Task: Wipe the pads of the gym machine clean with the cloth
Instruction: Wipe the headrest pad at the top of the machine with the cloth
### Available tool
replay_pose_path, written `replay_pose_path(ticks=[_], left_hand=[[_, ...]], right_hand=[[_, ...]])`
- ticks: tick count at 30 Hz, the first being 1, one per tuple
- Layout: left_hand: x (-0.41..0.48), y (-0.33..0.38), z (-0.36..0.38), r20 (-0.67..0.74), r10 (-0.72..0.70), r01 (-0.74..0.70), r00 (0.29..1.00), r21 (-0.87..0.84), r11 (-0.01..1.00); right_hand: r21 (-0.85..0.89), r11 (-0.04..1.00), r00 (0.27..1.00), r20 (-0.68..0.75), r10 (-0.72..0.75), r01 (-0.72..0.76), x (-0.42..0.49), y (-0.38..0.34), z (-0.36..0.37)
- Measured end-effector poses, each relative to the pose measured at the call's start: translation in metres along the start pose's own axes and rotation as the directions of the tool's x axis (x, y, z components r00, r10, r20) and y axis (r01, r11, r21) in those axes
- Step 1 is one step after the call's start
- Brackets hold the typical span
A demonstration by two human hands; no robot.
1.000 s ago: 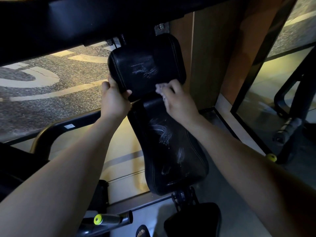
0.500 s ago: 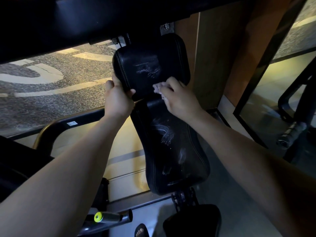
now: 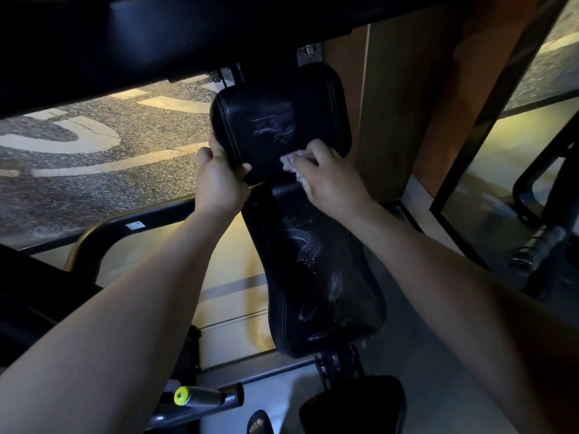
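The black head pad (image 3: 275, 120) of the gym machine hangs at top centre, with pale smear marks on its face. Below it runs the long black back pad (image 3: 319, 277), also streaked with white marks. My left hand (image 3: 219, 180) grips the head pad's lower left corner, thumb in front. My right hand (image 3: 329, 180) holds a small pale cloth (image 3: 289, 162) bunched under its fingers and presses it on the head pad's lower right part.
A thick black machine bar (image 3: 156, 36) crosses overhead. A black seat pad (image 3: 354, 405) sits at the bottom, with a yellow-tipped lever (image 3: 200, 396) to its left. A curved black frame tube (image 3: 103, 233) runs at left, a wooden column (image 3: 407, 104) behind, and a foot in a sandal (image 3: 258, 424) below.
My right hand with the cloth has slid slightly left and up along the head pad's lower edge. My left hand keeps its grip on the pad's corner.
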State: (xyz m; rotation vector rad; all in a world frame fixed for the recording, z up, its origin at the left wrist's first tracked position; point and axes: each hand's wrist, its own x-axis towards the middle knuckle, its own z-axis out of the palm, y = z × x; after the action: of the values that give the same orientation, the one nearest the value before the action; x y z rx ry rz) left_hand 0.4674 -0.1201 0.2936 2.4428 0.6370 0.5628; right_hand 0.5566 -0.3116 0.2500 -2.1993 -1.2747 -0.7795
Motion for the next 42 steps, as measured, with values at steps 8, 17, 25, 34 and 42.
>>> replay_pose_path(ticks=[8, 17, 25, 34, 42], left_hand=[[-0.002, 0.002, -0.001, 0.0, 0.022, -0.022, 1.0, -0.003, 1.0], [-0.002, 0.002, -0.002, 0.002, 0.02, -0.02, 1.0, -0.026, 0.999], [-0.002, 0.001, -0.002, 0.002, 0.014, -0.014, 1.0, 0.017, 1.0], [-0.001, -0.001, -0.001, -0.01, 0.022, -0.022, 1.0, 0.031, 0.999], [0.0, -0.003, -0.001, -0.003, 0.039, -0.039, 0.999, 0.019, 0.999]], right_hand=[[0.004, 0.975, 0.953, -0.208, 0.22, -0.224, 0.03, 0.005, -0.016], [0.038, 0.974, 0.951, -0.211, 0.225, -0.222, 0.031, 0.008, -0.019], [-0.032, 0.996, 0.996, 0.033, 0.079, -0.078, 0.026, 0.0, -0.023], [-0.048, 0.998, 0.998, 0.056, 0.033, -0.03, 0.015, -0.019, -0.004], [-0.038, 0.992, 0.984, -0.139, 0.115, -0.122, 0.044, 0.007, -0.016]])
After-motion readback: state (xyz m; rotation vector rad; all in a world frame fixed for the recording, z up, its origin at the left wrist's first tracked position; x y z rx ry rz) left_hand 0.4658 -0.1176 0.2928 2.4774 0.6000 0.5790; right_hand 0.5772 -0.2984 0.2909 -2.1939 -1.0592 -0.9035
